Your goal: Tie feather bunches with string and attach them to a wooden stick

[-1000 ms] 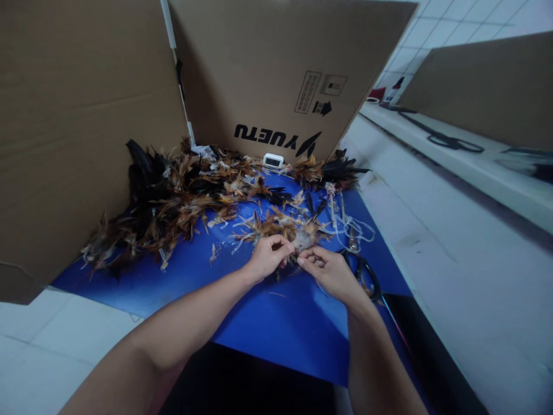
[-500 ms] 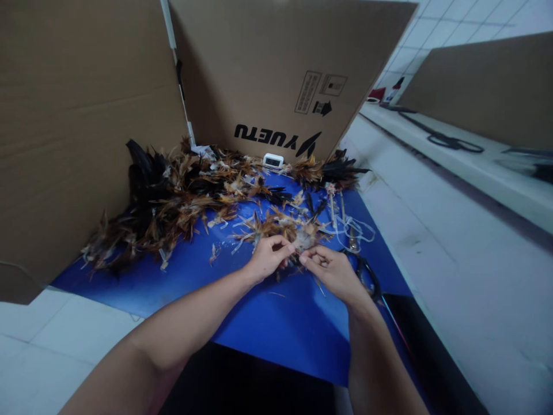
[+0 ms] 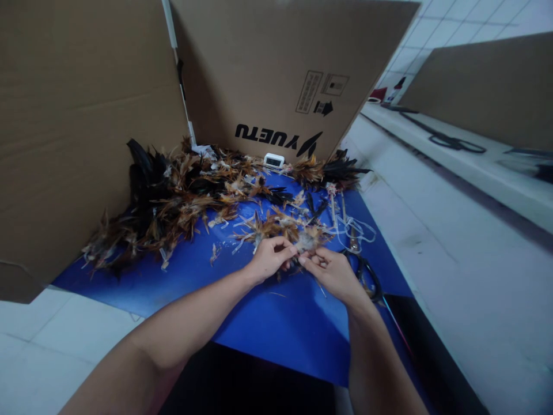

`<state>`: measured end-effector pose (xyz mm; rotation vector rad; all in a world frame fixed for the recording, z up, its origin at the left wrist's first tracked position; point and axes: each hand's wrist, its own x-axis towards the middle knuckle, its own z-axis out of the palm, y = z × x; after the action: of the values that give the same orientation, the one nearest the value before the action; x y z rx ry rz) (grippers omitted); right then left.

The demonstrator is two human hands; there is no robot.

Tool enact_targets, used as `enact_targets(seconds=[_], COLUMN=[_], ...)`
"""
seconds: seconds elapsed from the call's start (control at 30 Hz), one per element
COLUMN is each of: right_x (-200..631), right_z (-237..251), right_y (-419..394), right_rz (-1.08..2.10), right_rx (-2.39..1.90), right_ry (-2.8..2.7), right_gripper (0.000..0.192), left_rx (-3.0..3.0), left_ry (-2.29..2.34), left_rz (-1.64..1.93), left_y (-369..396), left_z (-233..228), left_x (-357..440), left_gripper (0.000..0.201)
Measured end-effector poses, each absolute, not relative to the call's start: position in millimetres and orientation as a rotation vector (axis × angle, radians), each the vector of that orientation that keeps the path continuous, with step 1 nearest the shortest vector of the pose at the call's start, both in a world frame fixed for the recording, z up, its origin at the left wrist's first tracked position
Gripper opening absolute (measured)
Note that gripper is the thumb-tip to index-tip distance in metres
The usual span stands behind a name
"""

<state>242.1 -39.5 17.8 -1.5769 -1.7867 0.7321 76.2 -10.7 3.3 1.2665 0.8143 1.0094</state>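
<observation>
Close together over the blue tabletop [image 3: 280, 323], both my hands pinch the base of a small tuft of feathers [image 3: 307, 239], grey and fluffy below with brown tips. My left hand [image 3: 273, 257] grips it from the left, thumb and forefinger meeting. From the right, my right hand [image 3: 329, 270] holds the same base between thumb and bent fingers. The exact spot where the fingertips meet is partly hidden. Just behind my left hand lie loose brown feathers [image 3: 258, 227]. Black-handled scissors [image 3: 370, 276] rest beside my right wrist, partly covered by it.
A long heap of brown and black feathers [image 3: 173, 199] lines the left and back. Cardboard panels [image 3: 268, 69] stand behind it. A small white digital timer [image 3: 273, 161] leans at the back. Pale string [image 3: 360, 230] lies right. On a ledge at right are more scissors [image 3: 458, 143].
My hands stay almost in place, with the fingers shifting slightly at the tuft's base. More of the grey fluff shows above the fingertips now.
</observation>
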Motion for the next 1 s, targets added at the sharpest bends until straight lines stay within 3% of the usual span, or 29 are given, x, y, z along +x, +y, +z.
enact_targets(seconds=[1.0], right_x=[241.5], right_z=[13.9], right_y=[-39.0], right_rz=[0.614], right_rx=[-1.667], right_ry=[-1.913], right_gripper=[0.031], left_rx=[1.33], left_ry=[0.785], left_rz=[0.938], left_y=[-11.1], left_z=[0.3], left_x=[75.2], left_gripper=[0.031])
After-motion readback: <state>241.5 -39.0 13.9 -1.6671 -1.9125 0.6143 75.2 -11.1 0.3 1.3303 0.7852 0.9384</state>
